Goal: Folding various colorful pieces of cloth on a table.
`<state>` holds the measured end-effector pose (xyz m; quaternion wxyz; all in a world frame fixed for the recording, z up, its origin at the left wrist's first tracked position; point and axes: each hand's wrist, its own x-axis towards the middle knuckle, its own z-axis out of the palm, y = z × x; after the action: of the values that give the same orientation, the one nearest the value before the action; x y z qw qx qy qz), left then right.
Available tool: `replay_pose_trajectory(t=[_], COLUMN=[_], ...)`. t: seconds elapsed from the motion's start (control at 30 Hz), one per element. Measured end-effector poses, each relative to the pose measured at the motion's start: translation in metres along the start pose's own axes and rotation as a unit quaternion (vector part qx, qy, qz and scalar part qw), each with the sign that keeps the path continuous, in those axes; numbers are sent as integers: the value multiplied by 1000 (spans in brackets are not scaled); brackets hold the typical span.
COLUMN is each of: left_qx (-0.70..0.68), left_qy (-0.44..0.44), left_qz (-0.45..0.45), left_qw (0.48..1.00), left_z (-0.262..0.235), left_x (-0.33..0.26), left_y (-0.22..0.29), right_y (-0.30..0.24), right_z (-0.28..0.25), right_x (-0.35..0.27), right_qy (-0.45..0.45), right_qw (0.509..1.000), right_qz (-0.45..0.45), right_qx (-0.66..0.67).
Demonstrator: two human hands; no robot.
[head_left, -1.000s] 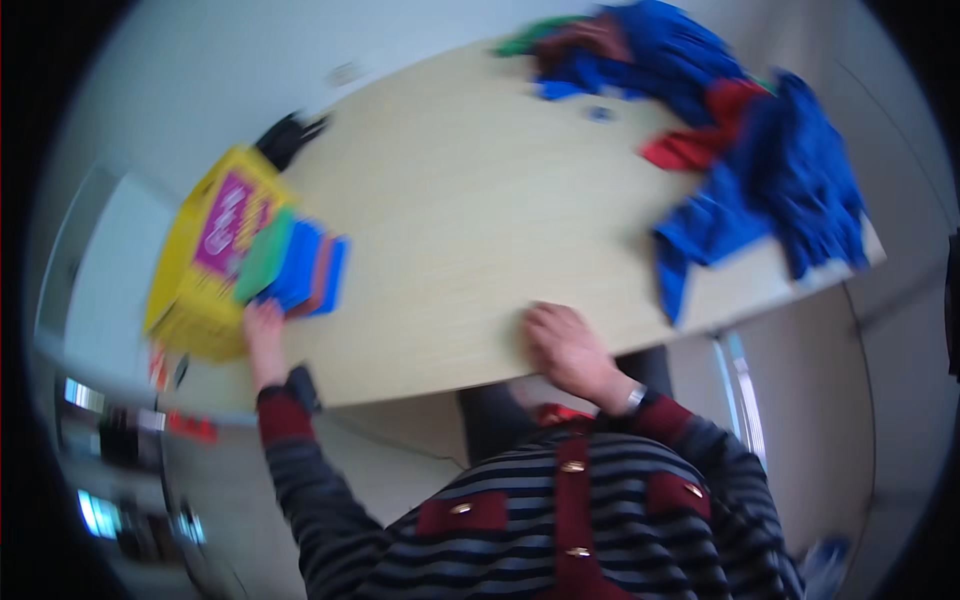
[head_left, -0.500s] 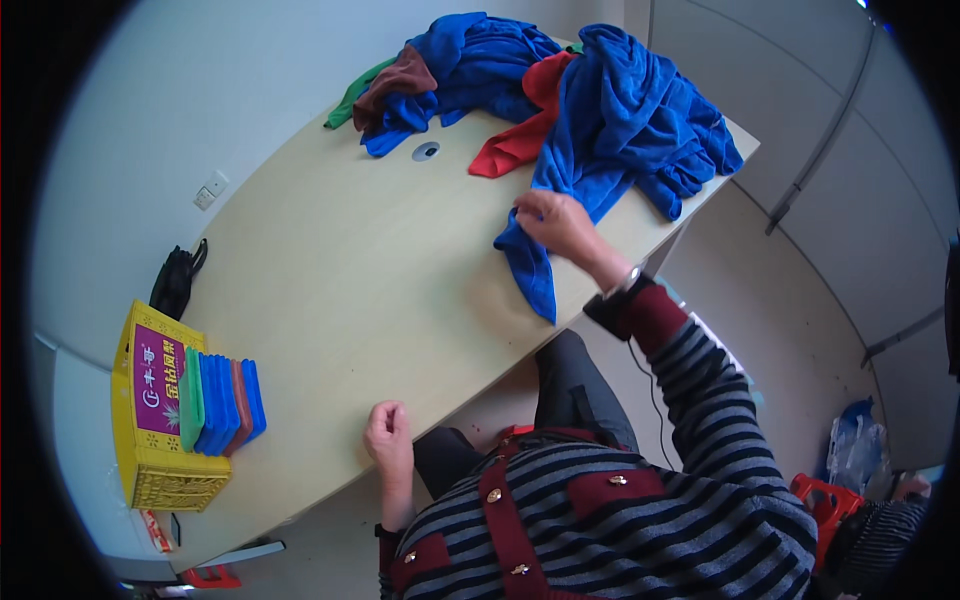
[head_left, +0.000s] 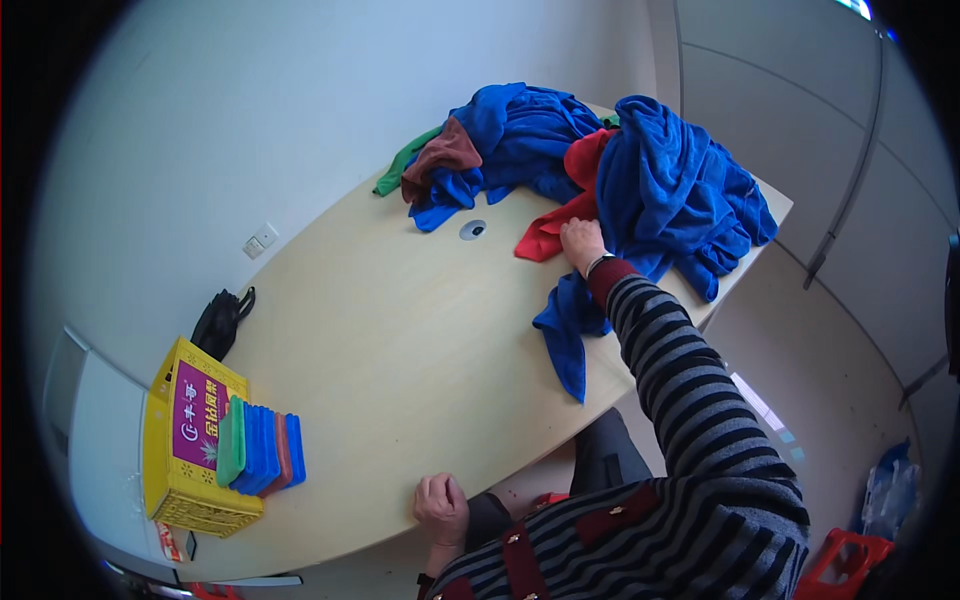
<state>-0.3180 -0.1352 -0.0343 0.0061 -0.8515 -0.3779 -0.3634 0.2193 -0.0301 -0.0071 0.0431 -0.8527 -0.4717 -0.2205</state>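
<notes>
My right hand [head_left: 583,246] reaches across the table to the red towel [head_left: 548,232], its fingers curled on the towel's edge; the fingertips are partly hidden. Beside it rises a large heap of crumpled blue towels [head_left: 665,180], with one blue towel corner [head_left: 570,340] trailing toward the table's front edge under my right wrist. Behind and to the left lies a second blue heap [head_left: 530,140], with a brown towel [head_left: 445,155] and a green one [head_left: 405,160] at its side. My left hand [head_left: 441,508] rests closed at the near table edge, with nothing visible in it.
On the left of the table [head_left: 400,330] stands a yellow box [head_left: 205,505]. Several folded green, blue and brown towels [head_left: 262,450] stand in a row against it. A black bag [head_left: 222,322] lies behind, near the wall. A round cable hole [head_left: 473,230] is set in the tabletop.
My right hand has left the trailing blue towel and moved farther away, onto the red towel. The blue corner still hangs near the edge. My left hand stays closed. The view has shifted.
</notes>
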Motion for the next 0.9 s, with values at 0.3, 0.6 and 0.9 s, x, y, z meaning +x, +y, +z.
replay_pose_trajectory(t=[0.3, 0.6, 0.9], left_qx=[-4, -264, -627], left_qy=[5, 27, 135], left_qz=[-4, -239, -423], left_qw=[1000, 934, 640], left_z=[-2, -2, -65], left_x=[2, -24, -37], left_y=[3, -31, -59], right_y=[-84, -269, -301], right_z=[-67, -188, -208], right_x=[-4, -192, -283], right_qy=[33, -120, -233], right_qw=[966, 733, 674], right_qz=[-144, -330, -414], right_qx=[211, 583, 567])
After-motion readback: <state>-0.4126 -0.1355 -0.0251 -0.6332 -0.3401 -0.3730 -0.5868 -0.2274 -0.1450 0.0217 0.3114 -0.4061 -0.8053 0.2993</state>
